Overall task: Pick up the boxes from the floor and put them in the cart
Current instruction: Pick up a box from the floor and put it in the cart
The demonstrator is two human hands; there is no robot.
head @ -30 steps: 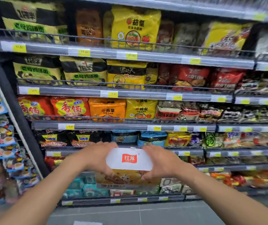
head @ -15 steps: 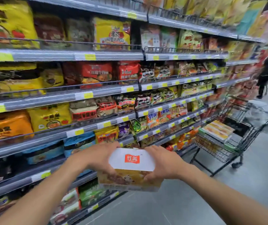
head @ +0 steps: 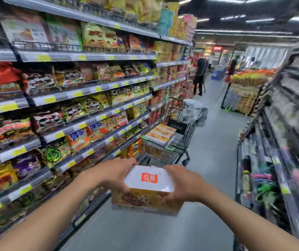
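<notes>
head view. the box [head: 148,189], white on top with a red label, is carried in the air at 6 o'clock, low in the middle of the view. the left hand [head: 116,175] grasps its left end and the right hand [head: 183,183] grasps its right end, fingers curled round the edges. the cart [head: 186,142] stands well apart from it at 12 o'clock, just beside the left shelving [head: 90,122], with stacked boxes [head: 160,134] piled up to its rim.

risks, as judged: the load is held at its ends only, so a tilt or a loosened finger could drop it on the floor [head: 212,160]. the stack leaves little flat room, so a careless set-down may slide off or topple the pile.

clearance: shelf edges run close at 9 o'clock and the right rack [head: 272,160] at 3 o'clock. open floor lies between them, straight ahead to the cart. a person [head: 200,77] stands far off at 1 o'clock and is no obstruction.
</notes>
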